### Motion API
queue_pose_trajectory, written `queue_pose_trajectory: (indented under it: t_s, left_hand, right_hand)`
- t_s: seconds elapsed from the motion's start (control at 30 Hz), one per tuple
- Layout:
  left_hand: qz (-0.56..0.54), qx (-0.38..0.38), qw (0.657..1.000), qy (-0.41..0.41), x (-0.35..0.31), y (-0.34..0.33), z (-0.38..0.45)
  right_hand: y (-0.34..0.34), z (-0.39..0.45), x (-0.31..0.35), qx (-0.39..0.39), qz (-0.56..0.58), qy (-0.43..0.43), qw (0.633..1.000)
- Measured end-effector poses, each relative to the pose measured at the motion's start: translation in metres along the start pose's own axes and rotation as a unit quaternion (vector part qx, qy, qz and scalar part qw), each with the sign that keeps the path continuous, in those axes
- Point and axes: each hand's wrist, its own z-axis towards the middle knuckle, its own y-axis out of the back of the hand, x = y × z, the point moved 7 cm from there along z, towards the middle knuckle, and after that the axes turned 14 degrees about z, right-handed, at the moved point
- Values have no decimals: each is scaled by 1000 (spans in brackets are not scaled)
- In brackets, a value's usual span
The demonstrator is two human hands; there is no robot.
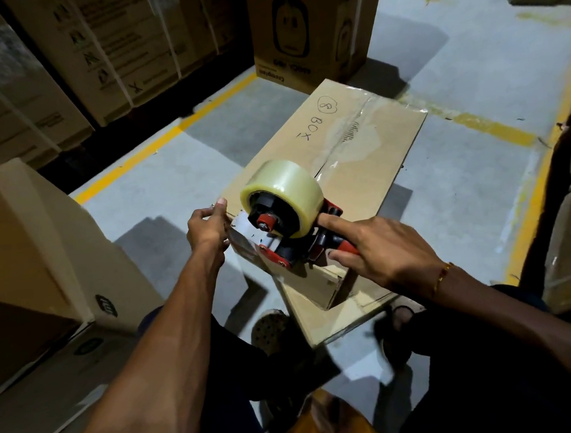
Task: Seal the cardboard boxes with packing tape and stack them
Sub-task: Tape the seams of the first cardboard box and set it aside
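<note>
A flat cardboard box (351, 164), marked by hand with a circled "8" and the word "BOX", is seen lying on the grey concrete floor (159, 177) directly in front of the person, its near end raised over another piece of cardboard (321, 318). A strip of clear tape is already laid along the far part of its centre seam. A tape dispenser (288, 223) with a red and black frame and a large roll of clear packing tape (281, 196) is set on the near end of the box.

The dispenser's handle is gripped by the right hand (381, 247): the thumb and lower fingers are curled round it, while the index finger is stretched forward beside the roll. A thin band is worn on the right wrist. The left hand (209, 226) is held at the near left corner of the box, with its fingers curled and the thumb pressed on top; whether the loose tape end is pinched cannot be told.

Printed cartons (74, 62) are stacked at the upper left behind a yellow floor line (170, 136), another carton (311, 28) is stood beyond the box, and large boxes (33, 254) are placed at the left. A sandalled foot (271, 329) is visible beneath the box.
</note>
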Motion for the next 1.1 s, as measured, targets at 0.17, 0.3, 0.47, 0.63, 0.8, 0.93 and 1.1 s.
queue_pose_trajectory:
  t_s: [0.17,0.3,0.47,0.63,0.8,0.93,1.1]
  left_hand:
    - [180,-58,980,-58,-9,12,-5]
    - [399,-88,885,-224,-32,19,-25]
    - [554,40,750,-359,-23,-2,-41]
    - [568,59,756,-321,-19,-4,-43]
    - [570,67,763,-299,-18,-5,-40]
    - [578,78,757,-295,-23,-6,-46]
    - [587,97,754,-278,-29,-4,-53]
  right_hand:
    - [-2,0,-3,-26,11,16,999]
    - [1,-5,-3,-37,27,19,999]
    - [4,-3,-1,-16,48,29,998]
    - [6,-14,3,-21,80,10,997]
    - [7,-16,2,-36,117,-9,992]
    - [7,-15,4,-36,130,-24,991]
    - [11,-2,12,-38,85,-15,996]
